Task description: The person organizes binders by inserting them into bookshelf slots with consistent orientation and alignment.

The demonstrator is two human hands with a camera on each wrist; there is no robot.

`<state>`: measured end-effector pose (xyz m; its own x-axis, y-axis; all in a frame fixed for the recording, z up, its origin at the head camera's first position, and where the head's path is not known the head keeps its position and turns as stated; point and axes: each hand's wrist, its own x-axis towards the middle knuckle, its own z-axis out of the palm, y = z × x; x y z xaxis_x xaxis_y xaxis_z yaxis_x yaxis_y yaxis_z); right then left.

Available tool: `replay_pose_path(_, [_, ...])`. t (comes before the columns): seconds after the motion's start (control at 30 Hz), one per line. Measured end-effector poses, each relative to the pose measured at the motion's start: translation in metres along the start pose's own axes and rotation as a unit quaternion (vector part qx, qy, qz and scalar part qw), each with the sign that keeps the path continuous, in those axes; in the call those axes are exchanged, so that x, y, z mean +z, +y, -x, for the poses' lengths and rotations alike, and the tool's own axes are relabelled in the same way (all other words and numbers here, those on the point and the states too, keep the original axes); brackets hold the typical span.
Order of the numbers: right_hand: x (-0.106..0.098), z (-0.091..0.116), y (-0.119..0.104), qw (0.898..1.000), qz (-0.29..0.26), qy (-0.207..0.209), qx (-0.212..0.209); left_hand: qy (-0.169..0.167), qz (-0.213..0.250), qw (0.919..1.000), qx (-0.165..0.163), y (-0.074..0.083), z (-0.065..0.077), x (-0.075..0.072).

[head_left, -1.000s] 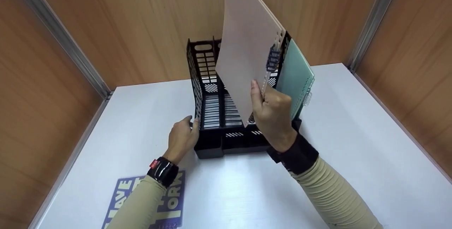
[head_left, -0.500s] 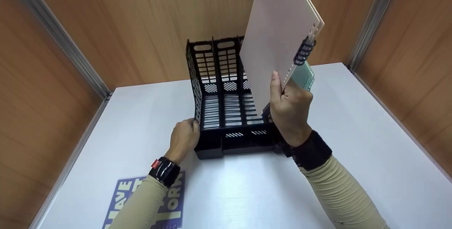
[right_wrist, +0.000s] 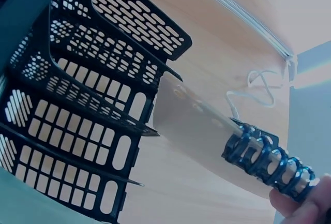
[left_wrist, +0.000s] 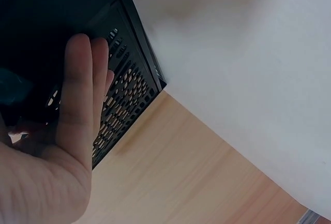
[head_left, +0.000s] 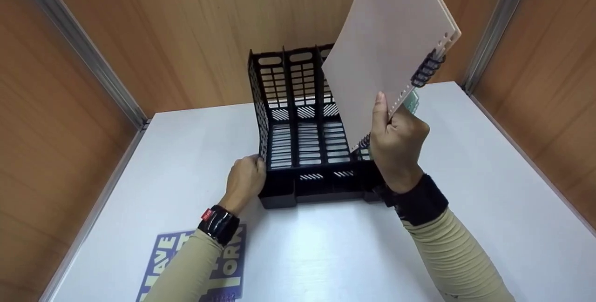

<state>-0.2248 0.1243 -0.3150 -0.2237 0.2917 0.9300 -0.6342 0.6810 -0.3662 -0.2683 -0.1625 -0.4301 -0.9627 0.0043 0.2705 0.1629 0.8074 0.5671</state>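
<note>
My right hand (head_left: 400,139) grips a pale pink spiral notebook (head_left: 386,55) by its bound edge, thumb on the near cover. The notebook stands tilted, its lower corner overlapping the right part of a black file organizer (head_left: 277,195). Dark blue binding coils (right_wrist: 269,162) show beyond the fingers in the right wrist view. At the organizer's front left corner, my left hand (head_left: 244,178) holds the side panel's edge; several fingers (left_wrist: 77,100) lie nearly straight along it in the left wrist view. A mint green notebook (head_left: 411,102) in the rightmost slot is mostly hidden.
On the white table (head_left: 195,153), a purple notebook (head_left: 230,265) with large pale letters lies front left, partly under the left forearm. Wooden panels (head_left: 209,23) enclose the back and sides. A white cable (right_wrist: 264,89) shows in the right wrist view.
My right hand has carried the pink notebook to the right, covering most of the green one and revealing more of the organizer's slots. My left hand stays at the organizer's left corner.
</note>
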Motion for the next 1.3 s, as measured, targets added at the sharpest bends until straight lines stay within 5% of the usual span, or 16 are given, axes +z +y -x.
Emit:
replay_pose_path(0.27, [0.003,0.006,0.01,1.0,0.009,-0.019,0.005,0.003,-0.009,1.0,-0.002,0.001,-0.001,0.0])
replay_pose_path(0.6, [0.031,0.032,0.027,0.997,0.021,-0.07,-0.012,-0.003,-0.008,0.9999,0.007,0.001,-0.001,0.0])
replay_pose_path(1.3, [0.048,0.072,0.056,0.984,0.065,-0.162,0.048,-0.004,-0.007,1.0,0.0,0.002,-0.001,-0.001])
